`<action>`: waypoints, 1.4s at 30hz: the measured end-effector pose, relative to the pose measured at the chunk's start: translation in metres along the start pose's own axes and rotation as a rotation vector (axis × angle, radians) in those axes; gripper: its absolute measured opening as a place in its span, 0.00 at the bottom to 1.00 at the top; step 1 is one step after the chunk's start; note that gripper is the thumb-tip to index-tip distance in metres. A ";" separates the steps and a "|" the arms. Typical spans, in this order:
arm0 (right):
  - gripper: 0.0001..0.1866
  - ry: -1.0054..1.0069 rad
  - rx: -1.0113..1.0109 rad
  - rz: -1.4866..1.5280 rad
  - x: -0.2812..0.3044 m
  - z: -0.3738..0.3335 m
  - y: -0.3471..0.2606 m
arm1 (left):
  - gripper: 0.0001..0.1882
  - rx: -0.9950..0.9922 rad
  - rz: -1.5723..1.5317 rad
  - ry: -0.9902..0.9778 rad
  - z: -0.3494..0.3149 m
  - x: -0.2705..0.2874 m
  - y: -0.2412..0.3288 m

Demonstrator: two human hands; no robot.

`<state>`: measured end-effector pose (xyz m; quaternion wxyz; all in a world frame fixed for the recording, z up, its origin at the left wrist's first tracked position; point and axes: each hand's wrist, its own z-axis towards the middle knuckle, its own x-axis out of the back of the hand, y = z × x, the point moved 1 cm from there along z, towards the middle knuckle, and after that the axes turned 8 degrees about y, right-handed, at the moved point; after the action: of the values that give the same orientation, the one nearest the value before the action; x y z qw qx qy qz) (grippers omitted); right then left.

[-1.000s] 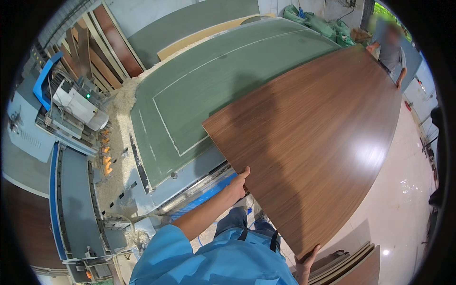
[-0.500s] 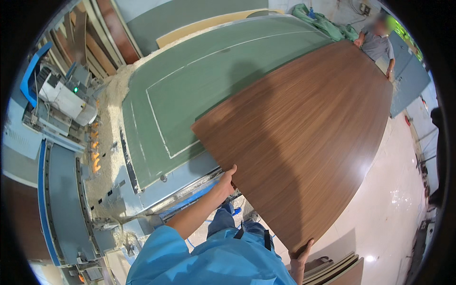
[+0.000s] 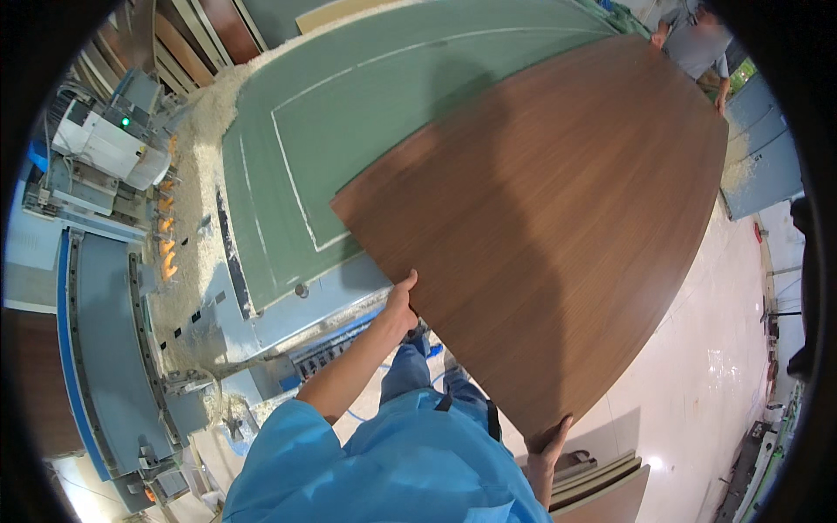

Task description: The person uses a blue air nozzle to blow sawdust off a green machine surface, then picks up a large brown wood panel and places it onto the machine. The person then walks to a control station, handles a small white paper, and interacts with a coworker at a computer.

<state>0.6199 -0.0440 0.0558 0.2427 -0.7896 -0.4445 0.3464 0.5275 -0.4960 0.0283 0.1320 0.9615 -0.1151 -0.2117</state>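
A large brown wood-grain panel (image 3: 558, 227) stretches from me toward the far right, partly over the machine bed's green surface (image 3: 323, 148). My left hand (image 3: 403, 305) grips its near left edge, thumb on top and fingers curled below, out of sight. At the near right corner my right hand (image 3: 549, 444) clasps the edge, its thumb showing above. A co-worker (image 3: 697, 48) stands at the far end, one hand on each corner of the panel. White lines outline a rectangle on the green surface.
A white machine head (image 3: 109, 144) with a green light stands at the left, above sawdust (image 3: 196, 157) and a row of orange pieces (image 3: 166, 231). Boards (image 3: 161, 44) lean at the back left. More panels (image 3: 602, 497) stand by my right side. Pale floor (image 3: 671, 383) lies to the right.
The panel has shifted slightly left over the green surface, with both my hands still on its edges. The whole view has tilted downward a little. The co-worker still holds the far end.
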 end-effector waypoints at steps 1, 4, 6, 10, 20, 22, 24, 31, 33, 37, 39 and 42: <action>0.47 0.029 -0.031 -0.020 0.003 0.001 -0.002 | 0.31 -0.014 0.019 0.035 0.003 0.004 -0.002; 0.47 0.176 -0.075 -0.080 0.011 0.005 -0.008 | 0.29 -0.067 -0.009 0.069 0.012 0.017 -0.007; 0.48 0.122 -0.023 -0.095 0.013 0.009 -0.010 | 0.25 -0.119 -0.073 0.056 0.011 0.026 -0.016; 0.54 0.212 -0.093 -0.158 0.016 0.022 -0.011 | 0.10 -0.237 0.207 0.231 -0.026 0.052 -0.068; 0.51 0.244 -0.100 -0.133 0.012 0.045 -0.013 | 0.28 0.115 0.090 0.149 -0.067 0.009 -0.150; 0.52 0.262 -0.116 -0.174 0.015 0.046 -0.014 | 0.25 0.171 0.225 0.210 -0.072 0.003 -0.153; 0.53 0.280 -0.114 -0.201 0.016 0.049 -0.013 | 0.30 0.189 0.038 0.186 -0.075 -0.003 -0.151; 0.56 0.232 -0.076 -0.501 0.019 0.044 -0.022 | 0.32 0.310 -0.018 0.214 -0.068 -0.025 -0.131; 0.57 0.295 -0.073 -0.901 0.014 0.037 -0.033 | 0.27 0.317 0.010 0.200 -0.061 -0.025 -0.113; 0.59 0.226 -0.236 -1.646 -0.029 0.021 -0.044 | 0.21 0.282 0.011 0.253 -0.060 -0.008 -0.054; 0.59 0.014 -0.130 -1.754 -0.075 0.012 -0.033 | 0.19 0.243 -0.012 0.238 -0.064 0.004 -0.009; 0.58 -0.228 -0.228 -1.679 -0.165 0.004 -0.003 | 0.18 0.179 0.011 0.125 -0.050 0.020 0.086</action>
<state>0.5553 -0.1853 0.1100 0.2917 -0.1786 -0.9360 0.0825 0.5524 -0.5717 0.0905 0.0538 0.9802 -0.1301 -0.1395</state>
